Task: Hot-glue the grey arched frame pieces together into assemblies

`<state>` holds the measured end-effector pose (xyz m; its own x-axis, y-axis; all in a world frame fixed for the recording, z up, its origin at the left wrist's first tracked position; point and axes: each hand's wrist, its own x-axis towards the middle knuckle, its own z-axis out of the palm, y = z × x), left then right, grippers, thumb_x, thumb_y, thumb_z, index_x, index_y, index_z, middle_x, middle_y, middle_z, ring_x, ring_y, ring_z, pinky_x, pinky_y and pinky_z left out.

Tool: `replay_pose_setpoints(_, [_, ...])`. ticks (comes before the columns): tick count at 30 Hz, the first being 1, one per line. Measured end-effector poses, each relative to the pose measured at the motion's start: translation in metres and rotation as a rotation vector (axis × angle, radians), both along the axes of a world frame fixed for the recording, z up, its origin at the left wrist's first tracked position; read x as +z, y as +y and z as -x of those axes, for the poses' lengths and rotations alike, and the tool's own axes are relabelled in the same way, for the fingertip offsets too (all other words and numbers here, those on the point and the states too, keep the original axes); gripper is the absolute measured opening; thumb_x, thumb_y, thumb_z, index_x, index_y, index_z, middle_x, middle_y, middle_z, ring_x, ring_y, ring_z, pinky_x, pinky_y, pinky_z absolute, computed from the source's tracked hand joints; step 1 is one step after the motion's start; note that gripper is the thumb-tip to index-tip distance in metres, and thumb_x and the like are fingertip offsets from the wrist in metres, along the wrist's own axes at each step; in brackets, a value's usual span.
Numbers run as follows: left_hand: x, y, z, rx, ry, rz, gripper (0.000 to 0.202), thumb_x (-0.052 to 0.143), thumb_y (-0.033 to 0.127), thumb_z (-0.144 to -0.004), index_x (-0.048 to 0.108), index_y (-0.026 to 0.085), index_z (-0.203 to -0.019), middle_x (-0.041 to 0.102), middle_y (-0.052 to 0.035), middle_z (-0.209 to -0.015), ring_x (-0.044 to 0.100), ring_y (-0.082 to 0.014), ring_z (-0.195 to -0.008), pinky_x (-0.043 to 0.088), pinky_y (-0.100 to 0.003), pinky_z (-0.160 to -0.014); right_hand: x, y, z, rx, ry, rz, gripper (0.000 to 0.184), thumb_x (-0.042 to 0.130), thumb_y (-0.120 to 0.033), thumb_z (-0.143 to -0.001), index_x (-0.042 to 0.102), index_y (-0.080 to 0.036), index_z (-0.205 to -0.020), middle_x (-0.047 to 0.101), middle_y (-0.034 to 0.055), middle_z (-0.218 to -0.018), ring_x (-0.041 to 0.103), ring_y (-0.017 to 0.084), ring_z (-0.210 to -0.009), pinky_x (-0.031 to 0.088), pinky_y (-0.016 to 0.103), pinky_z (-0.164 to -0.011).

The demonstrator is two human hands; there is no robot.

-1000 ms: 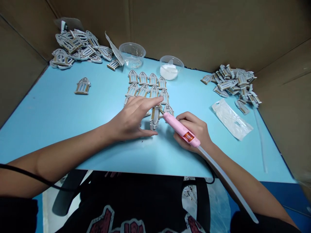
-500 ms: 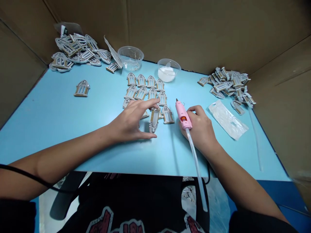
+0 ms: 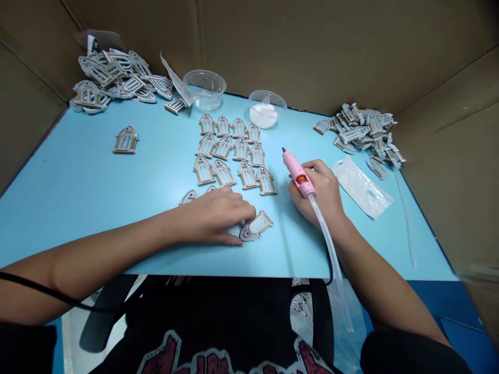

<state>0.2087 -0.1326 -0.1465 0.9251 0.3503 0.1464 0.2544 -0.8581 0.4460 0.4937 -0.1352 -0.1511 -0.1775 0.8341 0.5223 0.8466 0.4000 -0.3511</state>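
Observation:
My left hand lies over a small arched window piece, which sits flat on the blue table and sticks out past my fingertips. Its other end is hidden under my palm. My right hand grips a pink hot glue gun with the nozzle pointing up and away from me. A translucent glue stick trails from the gun's rear, over the table's front edge. Rows of similar window pieces lie between my hands and the far edge.
Heaps of window pieces lie at the far left and far right, with one lone piece at left. Further back stand a plastic cup and a cup of white material. A plastic bag lies right. Cardboard walls surround the table.
The window piece that stood upright under my left hand now lies flat, nearer me. My left hand has moved down over it. The gun stays upright in my right hand.

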Motion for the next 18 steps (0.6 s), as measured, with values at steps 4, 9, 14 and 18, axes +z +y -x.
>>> replay_pose_setpoints(4, [0.007, -0.018, -0.005, -0.224, 0.030, 0.215, 0.022, 0.072, 0.024, -0.093, 0.058, 0.022, -0.076, 0.067, 0.0041, -0.070, 0.059, -0.0140, -0.067, 0.045, -0.030, -0.070, 0.002, 0.000, 0.002, 0.009, 0.024, -0.026, 0.009, 0.062, -0.021, -0.077, 0.057, -0.026, -0.074, 0.061, 0.0047, -0.085, 0.064, 0.023, -0.078, 0.051, 0.037, -0.063])
replay_pose_setpoints(9, [0.006, -0.032, -0.010, -0.225, 0.075, 0.132, 0.010, 0.072, 0.030, -0.093, 0.068, 0.023, -0.088, 0.077, -0.0012, -0.086, 0.070, -0.0190, -0.083, 0.053, -0.033, -0.085, 0.003, 0.000, 0.003, 0.030, 0.037, -0.040, 0.009, 0.062, -0.019, -0.078, 0.058, -0.026, -0.074, 0.061, 0.0044, -0.084, 0.064, 0.024, -0.078, 0.052, 0.038, -0.064])
replay_pose_setpoints(14, [-0.006, -0.024, -0.009, -0.015, 0.086, -0.111, 0.081, 0.072, 0.056, -0.092, 0.042, 0.016, -0.156, 0.038, -0.0218, -0.167, 0.036, -0.0370, -0.158, 0.032, -0.052, -0.126, 0.002, -0.001, 0.002, -0.005, 0.036, -0.039, 0.005, 0.063, -0.022, -0.079, 0.062, -0.027, -0.076, 0.063, 0.0042, -0.087, 0.065, 0.023, -0.077, 0.054, 0.038, -0.066])
replay_pose_setpoints(18, [-0.012, -0.013, -0.004, 0.106, 0.086, -0.221, 0.068, 0.063, 0.057, -0.098, 0.048, 0.017, -0.150, 0.048, -0.0211, -0.161, 0.041, -0.0385, -0.154, 0.034, -0.055, -0.123, 0.004, -0.001, 0.003, -0.027, 0.055, -0.003, 0.002, 0.064, -0.024, -0.079, 0.064, -0.025, -0.077, 0.066, 0.0051, -0.091, 0.065, 0.023, -0.076, 0.055, 0.038, -0.067])
